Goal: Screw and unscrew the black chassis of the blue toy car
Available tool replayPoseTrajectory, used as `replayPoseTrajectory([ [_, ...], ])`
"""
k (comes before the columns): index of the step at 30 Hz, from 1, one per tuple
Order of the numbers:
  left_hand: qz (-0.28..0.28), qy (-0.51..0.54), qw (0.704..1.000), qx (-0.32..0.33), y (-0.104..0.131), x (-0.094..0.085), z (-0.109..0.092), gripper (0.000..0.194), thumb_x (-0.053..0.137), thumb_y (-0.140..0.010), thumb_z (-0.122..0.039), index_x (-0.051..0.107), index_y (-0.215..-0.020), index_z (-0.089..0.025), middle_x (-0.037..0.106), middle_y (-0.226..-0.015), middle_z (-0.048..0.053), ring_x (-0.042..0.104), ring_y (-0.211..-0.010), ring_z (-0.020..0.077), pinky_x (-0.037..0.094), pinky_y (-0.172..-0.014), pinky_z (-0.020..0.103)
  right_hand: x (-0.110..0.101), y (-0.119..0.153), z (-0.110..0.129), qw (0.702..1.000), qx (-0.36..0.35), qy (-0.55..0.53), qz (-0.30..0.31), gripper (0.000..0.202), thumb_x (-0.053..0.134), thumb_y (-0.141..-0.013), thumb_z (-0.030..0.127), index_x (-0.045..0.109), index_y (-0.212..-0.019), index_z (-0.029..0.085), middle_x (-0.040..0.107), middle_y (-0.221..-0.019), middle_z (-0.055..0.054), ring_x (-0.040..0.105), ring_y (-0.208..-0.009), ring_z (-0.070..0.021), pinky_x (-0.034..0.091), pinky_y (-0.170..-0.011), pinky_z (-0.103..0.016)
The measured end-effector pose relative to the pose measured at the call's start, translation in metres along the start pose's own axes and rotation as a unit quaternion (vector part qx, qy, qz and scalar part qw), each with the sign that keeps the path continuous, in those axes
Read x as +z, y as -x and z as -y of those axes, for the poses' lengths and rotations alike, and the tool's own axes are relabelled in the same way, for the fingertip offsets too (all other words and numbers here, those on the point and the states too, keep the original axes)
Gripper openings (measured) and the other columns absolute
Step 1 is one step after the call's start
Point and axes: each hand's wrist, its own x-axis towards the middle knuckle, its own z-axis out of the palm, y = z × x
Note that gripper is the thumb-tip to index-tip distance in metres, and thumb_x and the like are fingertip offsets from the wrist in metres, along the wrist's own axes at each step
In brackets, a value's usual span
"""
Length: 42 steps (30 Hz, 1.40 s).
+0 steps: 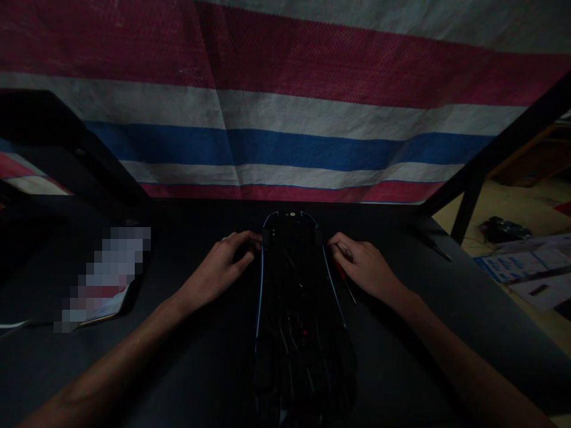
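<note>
- Working on a broad dark table [200, 368] like this seems fine: there's flat space on both sides of the car. It's really dim though, so I'd want more light on it.
- Toy car [294, 291] lies underside up on that table, right between the two hands. I'd let the table carry it and skip leaning on the underside.
- Left hand [225, 258] sits just left of the car, half-curled, thumb apart from the fingers, fingertips by its edge. Can't tell if they're pressing. Light contact low down should stop any sliding.
- Right hand [363, 261] is just right of the car, fingers loosely curled; can't tell what it's gripping, if anything. I'd match the left for even support.
- Red-handled screwdriver [342, 273] shows right of the car, partly hidden by the right hand. Mind the tip near the car's side.
</note>
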Motion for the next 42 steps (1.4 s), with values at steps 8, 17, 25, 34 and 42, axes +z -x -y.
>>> replayPoseTrajectory([
  [8,0.005,-0.002,1.000,0.000,-0.0001,-0.0003,0.0019,0.025,0.053,-0.102,-0.025,0.072,-0.118,-0.024,0.077,-0.113,0.006,0.074,-0.104,0.0294,0.055,-0.096,0.046,-0.0007,0.0006,0.0010,1.000,0.001,0.003,0.003,0.020,0.044,-0.106,0.033,0.063,-0.109,0.024,0.059,-0.073,0.003,0.061,-0.067,-0.0171,0.034,-0.066,-0.031],
  [17,0.006,-0.009,1.000,0.001,0.0006,-0.0006,0.0011,0.027,0.051,-0.101,-0.024,0.070,-0.120,-0.022,0.077,-0.115,0.007,0.074,-0.105,0.0281,0.055,-0.096,0.045,0.0000,0.0006,0.0007,1.000,-0.002,0.004,-0.003,0.021,0.044,-0.106,0.034,0.063,-0.108,0.024,0.060,-0.072,0.003,0.060,-0.066,-0.0165,0.034,-0.066,-0.030],
  [25,0.000,-0.011,1.000,0.007,-0.0002,0.0015,0.0055,0.027,0.051,-0.102,-0.024,0.070,-0.121,-0.022,0.078,-0.116,0.007,0.073,-0.108,0.0280,0.054,-0.098,0.044,0.0005,0.0005,-0.0004,1.000,-0.004,0.002,-0.003,0.021,0.043,-0.106,0.034,0.062,-0.107,0.025,0.059,-0.072,0.003,0.060,-0.066,-0.0169,0.034,-0.066,-0.031],
  [34,-0.001,-0.017,1.000,0.014,0.0011,0.0002,0.0047,0.027,0.051,-0.101,-0.023,0.071,-0.120,-0.022,0.079,-0.115,0.007,0.074,-0.107,0.0278,0.055,-0.096,0.043,0.0004,0.0007,0.0004,1.000,-0.004,0.002,-0.007,0.019,0.045,-0.106,0.033,0.062,-0.106,0.025,0.059,-0.072,0.003,0.059,-0.065,-0.0163,0.034,-0.066,-0.031],
  [42,-0.005,-0.018,1.000,0.010,0.0002,0.0008,0.0051,0.028,0.052,-0.101,-0.024,0.071,-0.121,-0.022,0.078,-0.113,0.007,0.074,-0.104,0.0285,0.056,-0.095,0.045,0.0009,0.0005,0.0005,1.000,-0.002,0.002,-0.009,0.021,0.045,-0.106,0.034,0.063,-0.107,0.024,0.059,-0.072,0.003,0.059,-0.064,-0.0163,0.034,-0.065,-0.031],
])
